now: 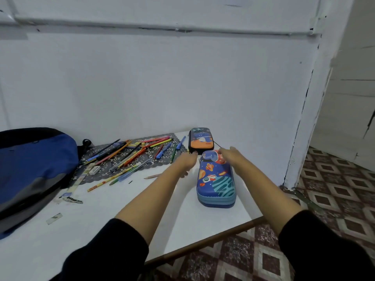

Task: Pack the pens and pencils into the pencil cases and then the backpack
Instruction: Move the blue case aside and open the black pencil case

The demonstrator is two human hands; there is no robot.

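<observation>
A blue space-print pencil case (216, 179) lies zipped near the table's right edge. A black and orange pencil case (200, 139) sits just behind it, also zipped. My right hand (228, 154) curls over the far end of the blue case. My left hand (188, 162) reaches to that case's far left corner, its fingertips in the gap between the two cases; its grip is hidden. Several pens and pencils (132, 154) lie scattered on a dark lace mat (162, 163). A blue and grey backpack (30, 171) lies at the left.
A white eraser (94, 170), a ruler (79, 179) and a loose pencil (153, 176) lie on the white table (172, 220). The table's front right edge (203, 246) drops to a patterned tile floor. A white wall stands close behind.
</observation>
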